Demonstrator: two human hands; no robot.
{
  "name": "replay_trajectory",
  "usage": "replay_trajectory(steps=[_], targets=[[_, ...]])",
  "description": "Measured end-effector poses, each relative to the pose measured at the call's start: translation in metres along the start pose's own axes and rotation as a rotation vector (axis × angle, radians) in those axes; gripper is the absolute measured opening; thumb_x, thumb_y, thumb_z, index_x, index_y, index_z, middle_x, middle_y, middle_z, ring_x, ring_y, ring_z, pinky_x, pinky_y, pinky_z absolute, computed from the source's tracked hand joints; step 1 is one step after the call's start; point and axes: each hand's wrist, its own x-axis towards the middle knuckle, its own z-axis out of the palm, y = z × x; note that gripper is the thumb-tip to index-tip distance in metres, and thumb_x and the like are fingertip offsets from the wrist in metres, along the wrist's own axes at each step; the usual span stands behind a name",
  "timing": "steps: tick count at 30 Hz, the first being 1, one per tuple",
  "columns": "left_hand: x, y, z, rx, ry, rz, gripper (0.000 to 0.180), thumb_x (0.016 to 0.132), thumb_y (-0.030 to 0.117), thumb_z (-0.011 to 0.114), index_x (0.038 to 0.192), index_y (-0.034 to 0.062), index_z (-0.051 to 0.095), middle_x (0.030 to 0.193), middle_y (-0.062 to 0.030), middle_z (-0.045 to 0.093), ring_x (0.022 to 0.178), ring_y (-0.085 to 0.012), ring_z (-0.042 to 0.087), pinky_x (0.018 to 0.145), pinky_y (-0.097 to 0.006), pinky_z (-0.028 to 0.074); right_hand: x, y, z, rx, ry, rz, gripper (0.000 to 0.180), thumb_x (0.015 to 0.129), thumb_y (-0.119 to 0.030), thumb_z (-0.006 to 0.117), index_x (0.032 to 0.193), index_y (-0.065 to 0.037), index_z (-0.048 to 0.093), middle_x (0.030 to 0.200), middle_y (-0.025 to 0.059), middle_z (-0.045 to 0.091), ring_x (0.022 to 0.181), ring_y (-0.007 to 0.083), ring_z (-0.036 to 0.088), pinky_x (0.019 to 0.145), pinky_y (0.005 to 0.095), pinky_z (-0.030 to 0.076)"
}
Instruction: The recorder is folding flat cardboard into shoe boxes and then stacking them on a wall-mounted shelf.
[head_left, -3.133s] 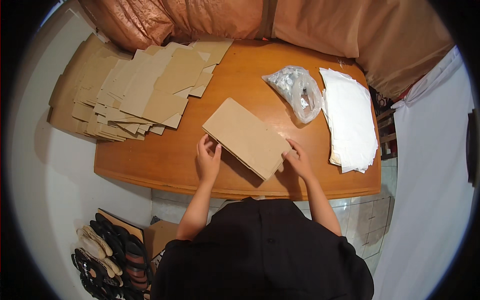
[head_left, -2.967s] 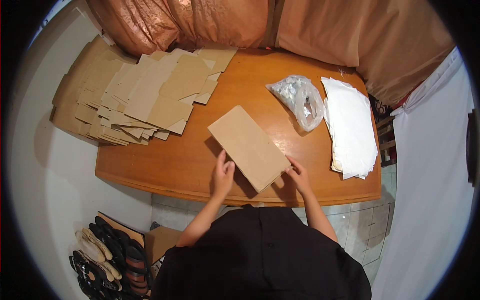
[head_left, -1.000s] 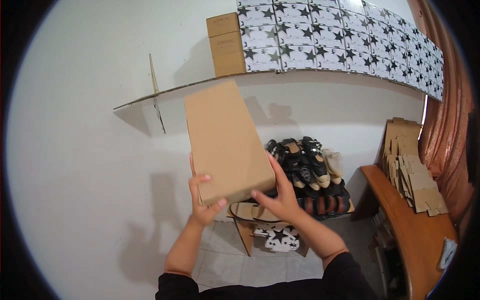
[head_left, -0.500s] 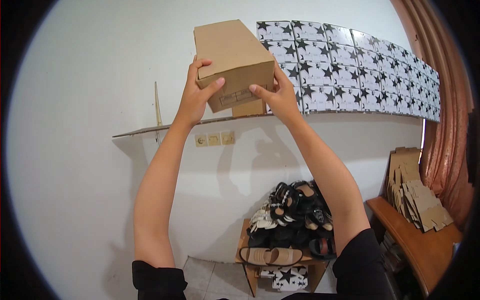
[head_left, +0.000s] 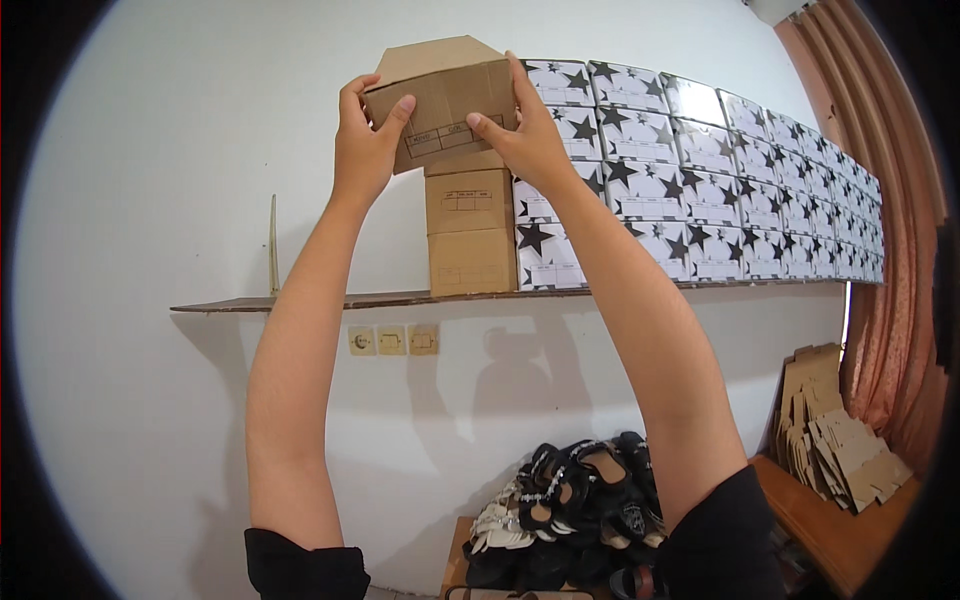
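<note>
While both hands support the brown cardboard box point(head_left: 440, 115) above a wall shelf point(head_left: 230, 303), the box sits tilted, its printed end panel facing the viewer and its right side higher than its left. The left hand point(head_left: 368, 145) is clamped on the left side, thumb pressed flat to the end panel; the right hand point(head_left: 530, 140) is clamped on the right side, thumb likewise on the panel. In the view, the box overlaps the top of a column of brown boxes point(head_left: 470, 215); contact between them cannot be determined. The shelf is a thin, dark-edged board fixed along a white wall point(head_left: 150, 200), with an upright bracket point(head_left: 273, 245) near its left end. Directly right of the brown column, white boxes with black stars point(head_left: 665, 195) stand four rows high and extend toward a copper-coloured curtain point(head_left: 908, 330). Below the shelf, three square wall plates point(head_left: 392, 341) are mounted side by side, and shadows point(head_left: 510, 390) fall on the wall to their right. At lower right, flattened cardboard blanks point(head_left: 830, 430) rest on an orange-brown wooden table point(head_left: 850, 535). At bottom centre, a heap of mostly black shoes point(head_left: 570, 500) is piled on a low wooden stand point(head_left: 455, 545), partly hidden by the right forearm.
</note>
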Motion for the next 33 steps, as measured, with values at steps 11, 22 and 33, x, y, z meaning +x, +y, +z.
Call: replay_trajectory(steps=[11, 22, 33], targets=[[0.05, -0.066, 0.035, -0.247, 0.246, 0.109, 0.083, 0.081, 0.029, 0.071, 0.14, 0.0097, 0.017, 0.137, -0.0216, 0.028, 0.121, -0.0283, 0.043, 0.091, -0.036, 0.043, 0.012, 0.057, -0.001, -0.482, 0.063, -0.251, 0.054, 0.075, -0.009, 0.067, 0.123, -0.011, 0.045, 0.119, 0.0184, 0.045, 0.115, 0.0363, 0.042, 0.092, 0.0417, 0.042], [0.073, -0.156, 0.082, 0.065, -0.12, 0.028, 0.072, 0.089, 0.058, 0.03, 0.147, 0.0177, 0.015, 0.154, -0.0099, 0.008, 0.142, -0.0262, 0.006, 0.103, -0.059, -0.011, 0.03, 0.121, -0.006, -0.769, 0.045, -0.042, 0.041, 0.092, -0.039, 0.038, 0.12, -0.015, 0.057, 0.119, 0.0078, 0.057, 0.115, 0.027, 0.05, 0.102, 0.0571, 0.027], [0.069, -0.185, 0.081, 0.45, -0.273, -0.154, 0.064, 0.091, 0.056, 0.022, 0.146, 0.0227, 0.019, 0.153, -0.0015, 0.015, 0.141, -0.0239, 0.009, 0.098, -0.068, -0.009, 0.005, 0.163, 0.004, -1.238, -0.028, -0.038, 0.055, 0.091, -0.052, 0.032, 0.13, -0.019, 0.05, 0.145, 0.0068, 0.034, 0.136, 0.0253, 0.027, 0.105, 0.0639, 0.008]])
